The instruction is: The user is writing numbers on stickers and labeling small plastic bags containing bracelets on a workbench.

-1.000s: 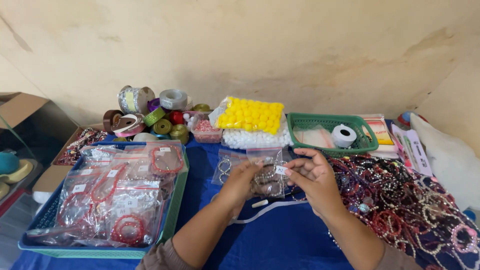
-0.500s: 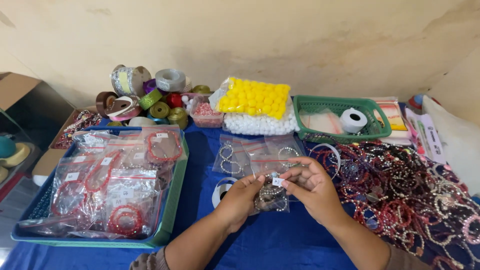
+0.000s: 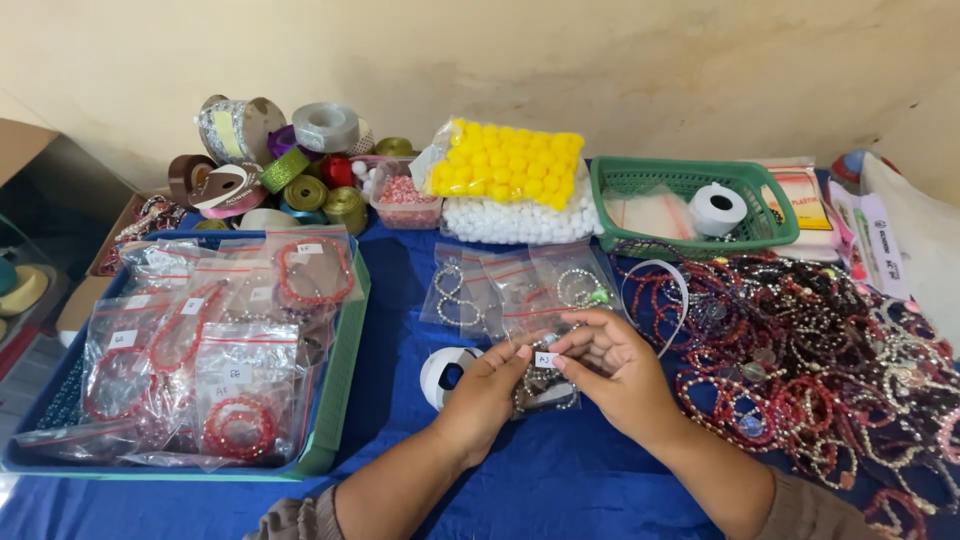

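Indoors, blue tablecloth [image 3: 560, 480], beige wall [image 3: 600, 60], left hand [image 3: 485, 385] and right hand [image 3: 610, 365] pinching bracelet bag [image 3: 545, 385].

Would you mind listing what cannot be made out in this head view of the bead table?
- Small clear bag between the left hand and right hand: the fingers cover much of it, so its beads are unclear.
- White sticker on that bag: too small to tell its marking.
- Bracelet pile: cut off by the right edge.
- Green tray: its floor is hidden under bagged bracelets.
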